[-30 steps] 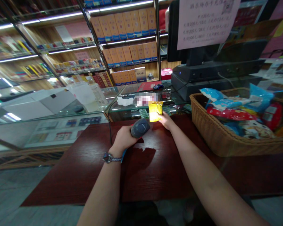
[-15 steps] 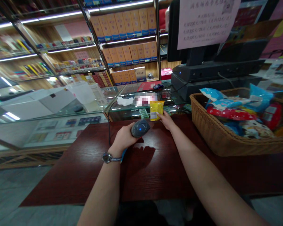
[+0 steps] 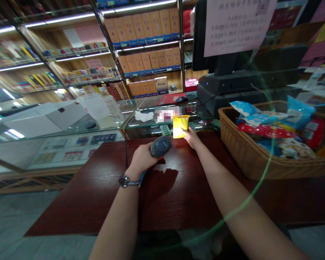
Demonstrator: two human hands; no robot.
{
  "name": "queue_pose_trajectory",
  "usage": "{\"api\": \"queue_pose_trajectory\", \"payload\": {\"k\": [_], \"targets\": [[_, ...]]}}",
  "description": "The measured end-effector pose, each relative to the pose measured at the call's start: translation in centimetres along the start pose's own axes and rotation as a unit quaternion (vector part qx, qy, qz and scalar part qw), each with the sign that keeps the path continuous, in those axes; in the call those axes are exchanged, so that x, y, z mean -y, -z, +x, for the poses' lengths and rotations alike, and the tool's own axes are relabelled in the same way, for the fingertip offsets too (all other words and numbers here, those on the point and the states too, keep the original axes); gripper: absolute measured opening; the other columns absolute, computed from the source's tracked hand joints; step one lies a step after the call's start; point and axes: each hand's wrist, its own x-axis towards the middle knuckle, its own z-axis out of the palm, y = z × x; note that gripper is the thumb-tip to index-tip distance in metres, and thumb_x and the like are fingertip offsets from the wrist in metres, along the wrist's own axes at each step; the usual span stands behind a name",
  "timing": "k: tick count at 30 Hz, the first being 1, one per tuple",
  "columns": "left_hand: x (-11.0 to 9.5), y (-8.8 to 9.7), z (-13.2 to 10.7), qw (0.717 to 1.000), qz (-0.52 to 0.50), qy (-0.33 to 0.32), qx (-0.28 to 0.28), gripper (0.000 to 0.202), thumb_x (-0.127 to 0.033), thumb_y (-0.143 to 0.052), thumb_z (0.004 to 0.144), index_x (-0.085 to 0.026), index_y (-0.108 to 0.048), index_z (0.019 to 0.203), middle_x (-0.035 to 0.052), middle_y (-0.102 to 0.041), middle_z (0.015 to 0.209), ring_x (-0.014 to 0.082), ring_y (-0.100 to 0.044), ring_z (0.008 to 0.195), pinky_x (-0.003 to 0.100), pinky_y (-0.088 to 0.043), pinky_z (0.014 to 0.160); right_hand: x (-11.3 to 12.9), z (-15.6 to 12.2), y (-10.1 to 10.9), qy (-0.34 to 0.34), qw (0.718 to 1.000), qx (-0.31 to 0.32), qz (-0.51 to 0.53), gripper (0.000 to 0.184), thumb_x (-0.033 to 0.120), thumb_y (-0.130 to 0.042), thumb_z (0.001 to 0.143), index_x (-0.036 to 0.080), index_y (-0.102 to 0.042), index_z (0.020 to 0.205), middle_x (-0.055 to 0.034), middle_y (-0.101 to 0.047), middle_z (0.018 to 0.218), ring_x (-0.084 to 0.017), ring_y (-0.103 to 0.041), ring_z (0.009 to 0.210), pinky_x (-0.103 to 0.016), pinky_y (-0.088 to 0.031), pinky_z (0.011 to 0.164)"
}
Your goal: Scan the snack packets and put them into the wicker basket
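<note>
Two-handed, over a dark red-brown wooden counter [image 3: 81,198]: gripping w/ L hand [image 3: 143,159] a rounded dark-grey plastic handheld scanner [image 3: 160,146], pointed fwd, and pinching w/ R hand [image 3: 191,138] a shiny yellow plastic packet [image 3: 179,124] by its lower R edge, prob to leave the brightly lit face uncovered. Held just beyond the scanner, apart from it, apparently for a clear line btwn. Off to R, a tan woven wicker basket [image 3: 246,159] of red-and-blue plastic bags [image 3: 268,130], prob aside to free workspace.

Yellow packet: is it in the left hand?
No, the right hand holds the yellow packet, while the left hand grips the dark scanner.
</note>
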Motion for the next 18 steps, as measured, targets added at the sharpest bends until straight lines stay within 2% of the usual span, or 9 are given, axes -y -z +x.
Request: {"api": "queue_pose_trajectory", "payload": {"k": [3, 5, 7, 10, 12, 14, 16, 18], "targets": [[-0.1, 0.0, 0.0, 1.0, 0.006, -0.003, -0.001, 0.044, -0.034, -0.077, 0.068, -0.022, -0.073, 0.11, 0.008, -0.079, 0.094, 0.0296, -0.073, 0.091, 0.032, -0.054, 0.075, 1.1, 0.2, -0.5, -0.011, 1.0, -0.014, 0.003, 0.037, 0.031, -0.076, 0.068, 0.026, -0.061, 0.101, -0.0003, -0.072, 0.101, -0.017, -0.068, 0.091, -0.032, -0.054, 0.081], [-0.1, -0.1, 0.0, 1.0, 0.007, -0.005, -0.006, 0.047, -0.033, -0.077, 0.068, -0.023, -0.072, 0.114, 0.0077, -0.079, 0.096, 0.0299, -0.073, 0.093, 0.032, -0.054, 0.076, 2.6, 0.6, -1.2, 0.0, 1.0, -0.023, 0.003, 0.035, 0.031, -0.075, 0.069, 0.027, -0.061, 0.101, 0.0006, -0.071, 0.102, -0.017, -0.067, 0.09, -0.031, -0.055, 0.079], [-0.1, -0.1, 0.0, 1.0, 0.011, -0.007, -0.012, 0.051, -0.033, -0.077, 0.068, -0.024, -0.071, 0.118, 0.0075, -0.079, 0.098, 0.0303, -0.073, 0.094, 0.033, -0.054, 0.078, 5.0, 1.1, -1.9, 0.035, 0.999, -0.033, 0.011, 0.035, 0.035, -0.073, 0.073, 0.028, -0.06, 0.104, 0.0004, -0.07, 0.104, -0.017, -0.067, 0.091, -0.029, -0.055, 0.075], [0.2, -0.3, 0.1, 1.0, 0.02, -0.013, -0.011, 0.051, -0.033, -0.076, 0.069, -0.025, -0.07, 0.119, 0.0077, -0.079, 0.1, 0.0303, -0.073, 0.096, 0.033, -0.054, 0.079, 9.9, 1.6, -2.6, 0.134, 0.989, -0.054, 0.043, 0.038, 0.049, -0.059, 0.085, 0.032, -0.055, 0.118, -0.0008, -0.066, 0.116, -0.018, -0.066, 0.098, -0.03, -0.057, 0.074], [0.5, -0.4, 0.1, 0.999, 0.028, -0.017, -0.004, 0.049, -0.035, -0.073, 0.071, -0.025, -0.069, 0.119, 0.0083, -0.079, 0.101, 0.0301, -0.073, 0.095, 0.033, -0.054, 0.078, 13.4, 1.5, -2.3, 0.217, 0.97, -0.097, 0.044, 0.044, 0.057, -0.042, 0.092, 0.036, -0.049, 0.129, -0.0018, -0.059, 0.128, -0.018, -0.063, 0.108, -0.033, -0.057, 0.078], [0.7, -0.4, 0.2, 0.999, 0.034, -0.018, 0.006, 0.045, -0.037, -0.071, 0.074, -0.025, -0.07, 0.117, 0.0086, -0.079, 0.099, 0.03, -0.073, 0.094, 0.033, -0.054, 0.076, 16.5, 1.2, -1.1, 0.295, 0.939, -0.175, 0.036, 0.051, 0.059, -0.029, 0.094, 0.037, -0.043, 0.138, -0.0029, -0.049, 0.14, -0.02, -0.056, 0.123, -0.039, -0.056, 0.086], [0.8, -0.5, 0.3, 0.999, 0.035, -0.019, 0.012, 0.042, -0.039, -0.07, 0.075, -0.025, -0.07, 0.115, 0.0084, -0.079, 0.098, 0.0301, -0.073, 0.094, 0.033, -0.053, 0.076, 18.7, 0.7, 0.5, 0.347, 0.904, -0.246, 0.026, 0.057, 0.059, -0.019, 0.095, 0.035, -0.04, 0.142, -0.0038, -0.04, 0.147, -0.021, -0.042, 0.138, -0.045, -0.051, 0.096], [0.7, -0.5, 0.3, 0.999, 0.035, -0.017, 0.016, 0.041, -0.041, -0.07, 0.075, -0.025, -0.071, 0.113, 0.0083, -0.079, 0.097, 0.0305, -0.073, 0.094, 0.033, -0.053, 0.077, 19.9, 0.2, 1.9, 0.37, 0.885, -0.281, 0.013, 0.061, 0.057, -0.011, 0.095, 0.033, -0.037, 0.145, -0.0043, -0.035, 0.15, -0.021, -0.028, 0.147, -0.052, -0.043, 0.104]]}}
